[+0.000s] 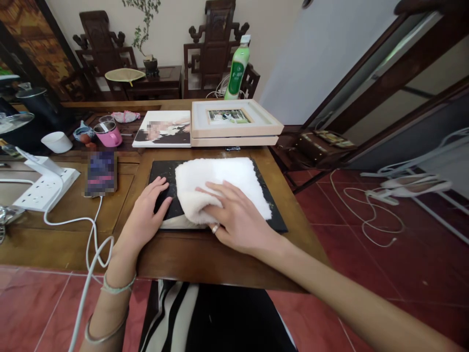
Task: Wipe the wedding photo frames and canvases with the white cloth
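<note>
A fluffy white cloth (234, 173) lies over a flat black panel (276, 221) near the table's front edge. My right hand (236, 215) grips the cloth's near left part, fingers bent into a fold and a ring on one finger. On the panel's left edge rests my left hand (148, 208), fingers apart and holding nothing. A pale patch shows on the panel between the two hands. The cloth hides most of the panel's middle.
Behind the panel stand stacked wooden picture frames (238, 131), a photo board (161, 128) and a green bottle (238, 68). To the left are a pink mug (108, 134), a phone (100, 173), a white power strip (47, 186) and a white cable (95, 230).
</note>
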Motion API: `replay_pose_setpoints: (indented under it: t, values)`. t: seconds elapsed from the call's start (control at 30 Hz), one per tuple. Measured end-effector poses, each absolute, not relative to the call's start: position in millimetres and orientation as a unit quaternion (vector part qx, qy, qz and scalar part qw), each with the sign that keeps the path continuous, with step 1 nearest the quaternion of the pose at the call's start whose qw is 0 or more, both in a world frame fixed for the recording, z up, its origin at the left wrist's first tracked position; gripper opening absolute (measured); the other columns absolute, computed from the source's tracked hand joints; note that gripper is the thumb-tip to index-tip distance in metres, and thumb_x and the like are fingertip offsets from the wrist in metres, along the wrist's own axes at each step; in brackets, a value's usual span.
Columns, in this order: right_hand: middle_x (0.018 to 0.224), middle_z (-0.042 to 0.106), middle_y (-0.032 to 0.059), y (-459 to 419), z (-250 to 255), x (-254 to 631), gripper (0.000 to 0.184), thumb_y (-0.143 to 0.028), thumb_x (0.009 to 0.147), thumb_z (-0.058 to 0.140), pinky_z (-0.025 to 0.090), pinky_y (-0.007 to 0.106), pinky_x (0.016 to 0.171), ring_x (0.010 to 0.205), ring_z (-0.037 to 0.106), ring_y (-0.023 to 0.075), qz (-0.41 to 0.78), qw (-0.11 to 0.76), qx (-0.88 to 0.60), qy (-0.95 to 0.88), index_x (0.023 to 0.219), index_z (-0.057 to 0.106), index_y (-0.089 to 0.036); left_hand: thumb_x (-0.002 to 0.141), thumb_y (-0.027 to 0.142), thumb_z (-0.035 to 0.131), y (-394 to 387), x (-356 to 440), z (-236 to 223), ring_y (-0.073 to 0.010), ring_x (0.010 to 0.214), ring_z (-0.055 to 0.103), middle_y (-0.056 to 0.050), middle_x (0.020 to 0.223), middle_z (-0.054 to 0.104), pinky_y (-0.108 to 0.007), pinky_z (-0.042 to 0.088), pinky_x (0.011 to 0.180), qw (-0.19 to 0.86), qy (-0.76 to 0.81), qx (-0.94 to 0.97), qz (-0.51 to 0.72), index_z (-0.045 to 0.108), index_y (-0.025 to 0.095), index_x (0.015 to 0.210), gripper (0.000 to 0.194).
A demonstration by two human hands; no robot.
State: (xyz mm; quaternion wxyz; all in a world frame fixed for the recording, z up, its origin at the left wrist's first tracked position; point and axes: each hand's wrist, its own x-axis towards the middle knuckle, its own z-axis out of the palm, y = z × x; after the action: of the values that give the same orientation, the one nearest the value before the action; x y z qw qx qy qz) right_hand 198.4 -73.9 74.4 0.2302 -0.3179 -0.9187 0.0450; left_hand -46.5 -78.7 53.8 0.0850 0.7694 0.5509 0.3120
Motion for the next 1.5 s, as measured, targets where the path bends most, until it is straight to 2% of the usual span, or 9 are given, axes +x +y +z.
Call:
replay_pose_setpoints:
  t: [0.2,0.3,0.4,0.53,0.7,0.9,1.2,1.37,1.5]
  values:
    - [0.136,0.061,0.0144,-44,74,193,0.044,-0.009,0.076,0.057,0.034,0.057,0.112,0.132,0.048,0.0354,0.022,0.205,-0.324,-0.923,0.118,0.068,-0.016,0.097,0.035,0.046,-95,-45,54,-0.0264,0.137,0.048,-0.019,0.142,0.055,-0.049,0.037,0.116,0.082,0.555,0.767,0.313,0.057,0.009,0.129,0.042]
    - [0.134,0.062,0.0153,-33,68,189,0.041,-0.012,0.08,0.059,0.033,0.056,0.113,0.133,0.047,0.0353,0.021,0.198,-0.347,-0.917,0.119,0.068,-0.014,0.098,0.035,0.044,-96,-42,51,-0.0252,0.138,0.047,-0.019,0.143,0.054,-0.047,0.036,0.117,0.081,0.562,0.762,0.31,0.053,0.008,0.135,0.046]
    - [0.14,0.057,0.0156,-33,61,184,0.039,-0.012,0.081,0.058,0.029,0.058,0.114,0.136,0.043,0.0363,0.022,0.201,-0.375,-0.905,0.118,0.068,-0.014,0.1,0.035,0.039,-90,-41,45,-0.0247,0.14,0.044,-0.017,0.146,0.051,-0.048,0.034,0.118,0.087,0.567,0.758,0.31,0.051,0.011,0.138,0.047]
    - [0.145,0.054,0.0135,-52,58,184,0.036,-0.008,0.077,0.057,0.028,0.061,0.114,0.138,0.04,0.0369,0.027,0.201,-0.366,-0.908,0.109,0.071,-0.017,0.101,0.036,0.034,-82,-39,42,-0.0256,0.142,0.041,-0.017,0.149,0.048,-0.049,0.031,0.119,0.101,0.571,0.753,0.311,0.052,0.01,0.138,0.048]
    - [0.143,0.055,0.0142,-86,68,190,0.03,-0.007,0.074,0.058,0.031,0.062,0.112,0.137,0.042,0.0377,0.028,0.226,-0.322,-0.919,0.096,0.074,-0.02,0.099,0.034,0.037,-72,-39,54,-0.027,0.143,0.039,-0.016,0.151,0.046,-0.051,0.029,0.12,0.113,0.567,0.761,0.296,0.052,0.011,0.139,0.048]
    - [0.144,0.054,0.0143,-104,79,198,0.021,-0.007,0.07,0.059,0.035,0.059,0.111,0.135,0.046,0.0373,0.019,0.237,-0.271,-0.933,0.081,0.072,-0.02,0.098,0.031,0.037,-68,-41,68,-0.0286,0.144,0.037,-0.02,0.149,0.047,-0.05,0.03,0.12,0.12,0.566,0.767,0.278,0.052,0.006,0.137,0.049]
    - [0.143,0.056,0.0118,-58,70,201,0.039,-0.008,0.074,0.056,0.033,0.056,0.113,0.136,0.044,0.0333,0.019,0.202,-0.312,-0.928,0.109,0.071,-0.02,0.097,0.032,0.04,-83,-42,53,-0.0271,0.144,0.038,-0.018,0.149,0.047,-0.05,0.03,0.119,0.118,0.567,0.761,0.292,0.053,0.009,0.137,0.048]
    - [0.133,0.062,0.0158,-27,60,187,0.036,-0.015,0.084,0.057,0.035,0.054,0.111,0.134,0.046,0.0341,0.015,0.176,-0.397,-0.901,0.118,0.068,-0.016,0.1,0.034,0.037,-87,-37,38,-0.026,0.143,0.04,-0.018,0.148,0.049,-0.048,0.03,0.12,0.112,0.571,0.757,0.298,0.051,0.009,0.138,0.048]
    - [0.142,0.056,0.0153,-22,50,175,0.037,-0.015,0.085,0.056,0.029,0.059,0.113,0.137,0.04,0.0357,0.02,0.163,-0.421,-0.892,0.121,0.067,-0.017,0.102,0.038,0.032,-83,-34,33,-0.0248,0.14,0.044,-0.015,0.148,0.05,-0.048,0.032,0.118,0.097,0.568,0.748,0.329,0.048,0.014,0.141,0.049]
